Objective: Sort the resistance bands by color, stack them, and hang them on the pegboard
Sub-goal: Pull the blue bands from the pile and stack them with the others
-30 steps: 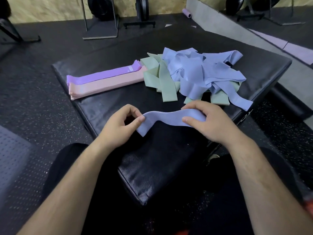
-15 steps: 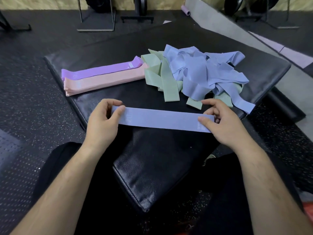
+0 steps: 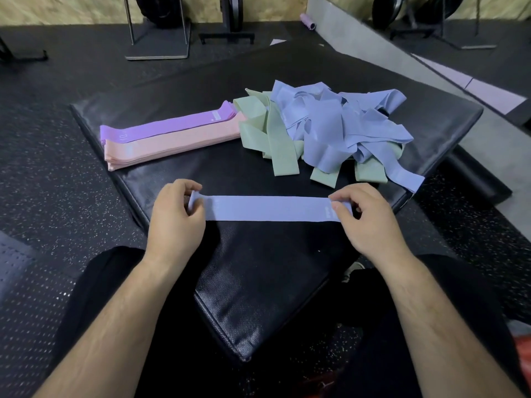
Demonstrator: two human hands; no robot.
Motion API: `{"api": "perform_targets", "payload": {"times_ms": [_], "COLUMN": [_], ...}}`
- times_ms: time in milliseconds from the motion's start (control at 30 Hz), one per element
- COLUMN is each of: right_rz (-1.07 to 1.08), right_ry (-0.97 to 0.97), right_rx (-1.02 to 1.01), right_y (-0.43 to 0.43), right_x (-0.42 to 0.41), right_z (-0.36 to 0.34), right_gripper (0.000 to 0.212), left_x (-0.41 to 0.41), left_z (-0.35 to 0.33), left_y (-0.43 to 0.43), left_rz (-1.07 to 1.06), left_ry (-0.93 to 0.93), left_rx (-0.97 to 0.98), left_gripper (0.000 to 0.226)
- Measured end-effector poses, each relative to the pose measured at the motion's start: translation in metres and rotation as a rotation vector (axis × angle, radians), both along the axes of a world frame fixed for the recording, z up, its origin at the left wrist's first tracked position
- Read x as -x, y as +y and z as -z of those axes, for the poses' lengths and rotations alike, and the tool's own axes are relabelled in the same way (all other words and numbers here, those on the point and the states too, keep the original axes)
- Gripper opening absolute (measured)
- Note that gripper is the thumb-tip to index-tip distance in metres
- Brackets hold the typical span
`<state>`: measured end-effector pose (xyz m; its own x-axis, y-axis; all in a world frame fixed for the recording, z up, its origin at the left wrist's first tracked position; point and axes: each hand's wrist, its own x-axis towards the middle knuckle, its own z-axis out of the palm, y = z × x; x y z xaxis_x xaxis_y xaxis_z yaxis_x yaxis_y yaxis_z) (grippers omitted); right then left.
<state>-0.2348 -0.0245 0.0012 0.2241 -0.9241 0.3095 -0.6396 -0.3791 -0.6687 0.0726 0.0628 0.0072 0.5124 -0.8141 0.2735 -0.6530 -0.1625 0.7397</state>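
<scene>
Left hand (image 3: pixel 175 222), right hand (image 3: pixel 370 222) pinch blue band (image 3: pixel 267 208) flat.

Two hands, left hand (image 3: pixel 175 222) and right hand (image 3: pixel 370 225), pinch one blue band (image 3: pixel 270 208), one end each. Past the grip on its left lie two stacks: one purple stack (image 3: pixel 169 128), one pink stack (image 3: pixel 172 146). Past it on the right, one heap (image 3: pixel 330 130) of blue and green bands, too tangled to count

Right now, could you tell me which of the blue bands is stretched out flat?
The blue band pinched at its ends by the left hand and right hand; the other blue ones lie crumpled in the heap with green bands.
</scene>
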Motion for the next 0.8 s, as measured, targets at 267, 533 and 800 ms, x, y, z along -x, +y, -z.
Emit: {"api": "perform_targets", "payload": {"times_ms": [267, 533, 800], "right_rz": [0.057, 0.063, 0.008], "right_ry": [0.095, 0.075, 0.033], "right_rx": [0.035, 0.104, 0.121], "right_y": [0.005, -0.003, -0.035], "right_x": [-0.002, -0.006, -0.015], "right_z": [-0.001, -0.003, -0.009], "right_gripper": [0.011, 0.013, 0.023], "left_x": [0.011, 0.051, 0.12], "left_z": [0.001, -0.002, -0.007], "left_y": [0.0, -0.012, -0.063], "left_rz": [-0.028, 0.136, 0.337], "left_ry": [-0.394, -0.492, -0.464], "left_rx": [-0.116, -0.012, 0.094], "left_gripper": [0.017, 0.014, 0.02]}}
